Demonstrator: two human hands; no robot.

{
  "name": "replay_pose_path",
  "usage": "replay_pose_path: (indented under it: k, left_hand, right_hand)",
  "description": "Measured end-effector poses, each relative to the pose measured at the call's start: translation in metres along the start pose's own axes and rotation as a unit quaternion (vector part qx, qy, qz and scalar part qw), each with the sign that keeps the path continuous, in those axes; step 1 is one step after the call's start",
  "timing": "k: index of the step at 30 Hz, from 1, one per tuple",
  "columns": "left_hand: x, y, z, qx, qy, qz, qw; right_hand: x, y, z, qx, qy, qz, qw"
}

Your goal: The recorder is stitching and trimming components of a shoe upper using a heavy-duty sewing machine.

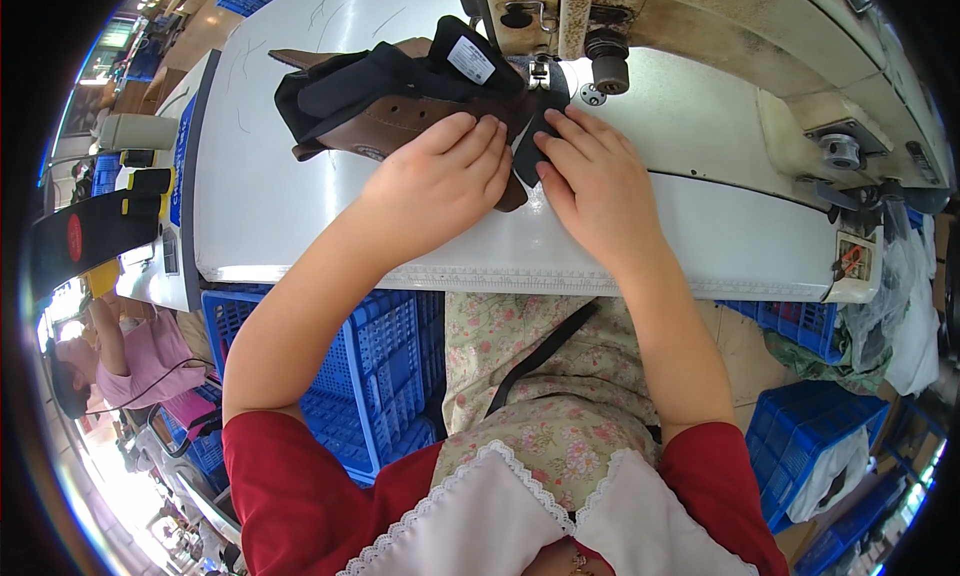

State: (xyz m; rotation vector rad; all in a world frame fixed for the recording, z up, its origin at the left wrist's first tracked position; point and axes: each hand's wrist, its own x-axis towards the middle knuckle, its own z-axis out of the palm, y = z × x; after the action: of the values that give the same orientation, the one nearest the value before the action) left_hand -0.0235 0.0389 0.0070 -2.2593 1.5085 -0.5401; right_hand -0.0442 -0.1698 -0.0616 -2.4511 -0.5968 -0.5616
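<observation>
Two hands [432, 188]; under their fingers [487, 144], one brown-and-black leather piece [368, 126], one bench [250, 211]; beyond them, one white label [470, 60], one sewing machine [715, 31].

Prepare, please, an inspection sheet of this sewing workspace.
Surface: white table, thin dark marks or threads.
Job's things: punched brown piece, black material bearing a white label, black flap; sewing machine alongside.
Clutter: blue crate below table; plastic bag at right.
Grips: left grip on brown piece, right grip on black flap; pinching unclear.
Cables: thin dark cord, apparently, at left.
Surroundings: another person, in pink, at left.
</observation>
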Motion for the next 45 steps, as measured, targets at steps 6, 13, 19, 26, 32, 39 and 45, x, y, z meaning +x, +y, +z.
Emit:
replay_pose_path:
  k: [6, 13, 19, 26, 32, 39, 45]
  left_hand:
    - [0.001, -0.002, 0.001, -0.002, -0.016, -0.008, 1.000]
    - [0.001, -0.001, 0.002, -0.004, -0.019, -0.018, 1.000]
    - [0.007, 0.002, 0.004, -0.002, -0.003, -0.030, 1.000]
    - [0.011, 0.009, 0.005, -0.011, -0.012, -0.056, 0.998]
    - [0.013, 0.010, 0.010, -0.010, 0.025, -0.049, 0.998]
    - [0.017, 0.009, 0.012, -0.010, 0.039, -0.040, 0.998]
    - [0.019, 0.011, 0.008, 0.001, 0.026, -0.052, 0.998]
  right_hand:
    - [0.002, 0.002, 0.003, 0.002, 0.008, -0.004, 1.000]
    - [0.003, -0.002, 0.001, 0.004, 0.006, 0.014, 1.000]
    - [0.003, 0.000, 0.002, -0.019, 0.006, 0.022, 1.000]
    - [0.003, -0.001, 0.000, -0.029, 0.008, 0.031, 0.999]
    - [0.002, 0.002, 0.004, -0.043, 0.013, 0.039, 0.998]
    - [0.004, 0.003, 0.007, -0.049, 0.020, 0.046, 0.998]
    - [0.007, -0.001, 0.007, -0.036, 0.028, 0.052, 0.998]
